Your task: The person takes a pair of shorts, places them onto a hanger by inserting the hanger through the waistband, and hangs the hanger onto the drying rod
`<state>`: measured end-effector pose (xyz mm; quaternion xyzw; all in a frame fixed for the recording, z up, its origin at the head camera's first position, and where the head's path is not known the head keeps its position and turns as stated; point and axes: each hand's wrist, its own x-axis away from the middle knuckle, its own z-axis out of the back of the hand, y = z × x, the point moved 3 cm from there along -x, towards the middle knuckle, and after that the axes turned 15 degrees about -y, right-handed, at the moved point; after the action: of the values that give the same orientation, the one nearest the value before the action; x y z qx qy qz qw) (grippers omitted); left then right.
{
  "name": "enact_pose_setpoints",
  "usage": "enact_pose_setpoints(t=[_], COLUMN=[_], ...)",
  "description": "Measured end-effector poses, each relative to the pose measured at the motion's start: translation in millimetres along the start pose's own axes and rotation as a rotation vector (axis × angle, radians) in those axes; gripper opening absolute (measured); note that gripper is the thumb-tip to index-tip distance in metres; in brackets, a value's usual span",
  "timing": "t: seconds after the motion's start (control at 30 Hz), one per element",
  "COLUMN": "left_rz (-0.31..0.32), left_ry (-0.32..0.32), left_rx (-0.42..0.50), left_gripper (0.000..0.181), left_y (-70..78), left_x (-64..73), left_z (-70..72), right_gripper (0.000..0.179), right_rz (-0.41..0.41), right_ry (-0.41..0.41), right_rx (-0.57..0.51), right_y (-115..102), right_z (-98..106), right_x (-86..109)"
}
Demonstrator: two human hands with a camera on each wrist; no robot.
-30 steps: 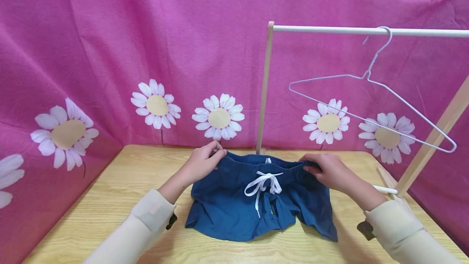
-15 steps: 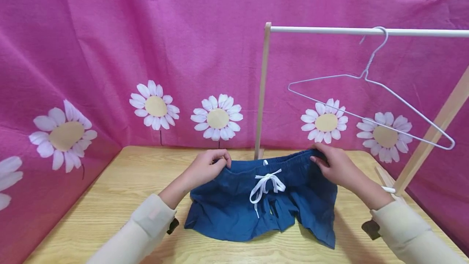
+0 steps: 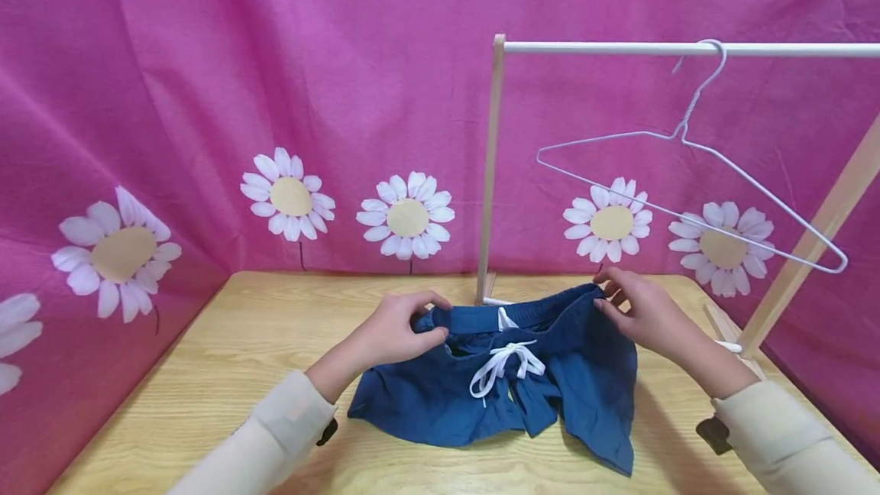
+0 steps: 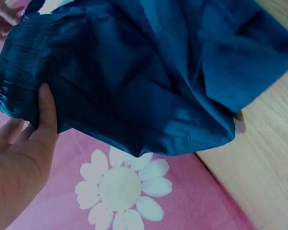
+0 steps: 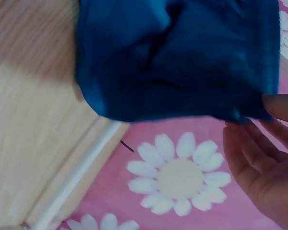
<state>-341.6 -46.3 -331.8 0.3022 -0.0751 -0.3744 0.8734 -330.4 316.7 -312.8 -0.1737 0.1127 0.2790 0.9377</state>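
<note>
Navy blue shorts (image 3: 440, 403) with an elastic waistband and a white drawstring (image 3: 505, 365) tied in a bow are held up over the table, legs hanging toward me. My left hand (image 3: 392, 331) grips the left end of the waistband, thumb at the front and fingers behind. In the left wrist view the thumb presses on the gathered cloth (image 4: 26, 62). At the other end my right hand (image 3: 642, 312) pinches the waistband's raised corner. The right wrist view shows that hand (image 5: 271, 163) at the edge of the cloth. Between the hands the waist opening gapes.
Behind the shorts stands a rack with a white rail (image 3: 605, 48) and wooden posts (image 3: 491, 174). A wire hanger (image 3: 687, 140) hangs from the rail, at the right. Pink cloth with printed daisies (image 3: 407, 218) backs the wooden table (image 3: 275, 342).
My left hand has shifted right and lower, spreading the waist opening at its end. The right hand has lifted its corner and moved slightly right. The view has tilted a little downward.
</note>
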Motion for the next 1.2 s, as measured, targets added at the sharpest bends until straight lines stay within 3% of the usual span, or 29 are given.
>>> enact_pose_setpoints(t=[0.1, 0.2, 0.3, 0.4, 0.47, 0.53, 0.63, 0.73, 0.97, 1.2], left_rz=[-0.003, -0.007, -0.041, -0.084, -0.098, -0.096, -0.089, -0.100, -0.068, -0.004], left_ry=[-0.002, -0.012, -0.023, -0.043, -0.065, -0.088, -0.125, -0.163, -0.205, -0.188], left_rx=[0.011, 0.025, 0.007, -0.029, -0.040, -0.033, 0.002, 0.016, -0.040, -0.026], left_gripper=[0.028, 0.021, 0.015, 0.019, 0.025, 0.028, 0.030, 0.032, 0.037, 0.039], left_y=[0.8, 2.9, 5.5, 6.9, 7.5, 7.7, 7.5, 7.1, 6.7, 3.5], left_x=[-0.5, -0.8, -1.3, -1.9, -2.4, -2.6, -1.8, -0.1, 4.8, 10.9], left_z=[-2.0, -1.4, -0.1, -0.4, -1.4, -2.7, -5.6, -10.3, -17.2, -9.7], right_gripper=[0.032, 0.028, 0.029, 0.034, 0.038, 0.044, 0.049, 0.048, 0.039, 0.040], right_rz=[0.033, 0.032, -0.014, -0.091, -0.163, -0.241, -0.332, -0.370, -0.345, -0.320], right_ry=[0.133, 0.371, 0.586, 0.664, 0.616, 0.503, 0.320, 0.227, 0.195, 0.249], right_rx=[0.087, 0.201, 0.245, 0.266, 0.242, 0.205, 0.132, 0.109, 0.043, 0.007], right_y=[-3, -9, -14, -14, -10, -4, 8, 18, 20, 11], right_z=[20, 54, 98, 138, 159, 173, 182, 183, 178, 186], right_x=[-0.3, 0.4, 0.3, -4.3, -11.8, -22.4, -39.9, -52.9, -66.7, -73.4])
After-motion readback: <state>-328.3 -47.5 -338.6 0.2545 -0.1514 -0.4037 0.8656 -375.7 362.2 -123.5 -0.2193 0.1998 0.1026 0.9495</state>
